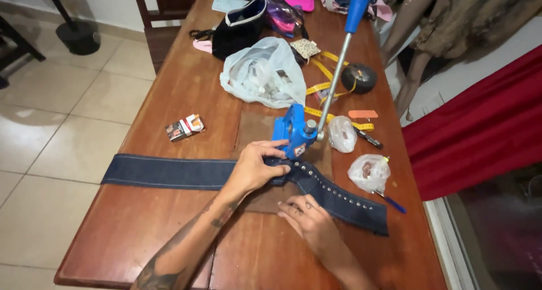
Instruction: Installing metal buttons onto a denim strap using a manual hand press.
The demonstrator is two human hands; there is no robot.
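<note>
Left hand (257, 168) flat on the denim strip (169, 172) under the blue press (293, 133), right hand (307, 214) pinning it open-palmed, gripping nothing; mid-riveting, I'd say, alignment needed next.

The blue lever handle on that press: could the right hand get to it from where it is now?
Probably yes. The right hand lies flat on the denim strip, holding nothing, and the blue handle stands up in open air with nothing between them.

Light: was soft, even, indoor.
Glare: lay pale on the floor tiles (34, 112).
Shadows: were faint.
Focus: was sharp centrally; the edges bowed slightly.
</note>
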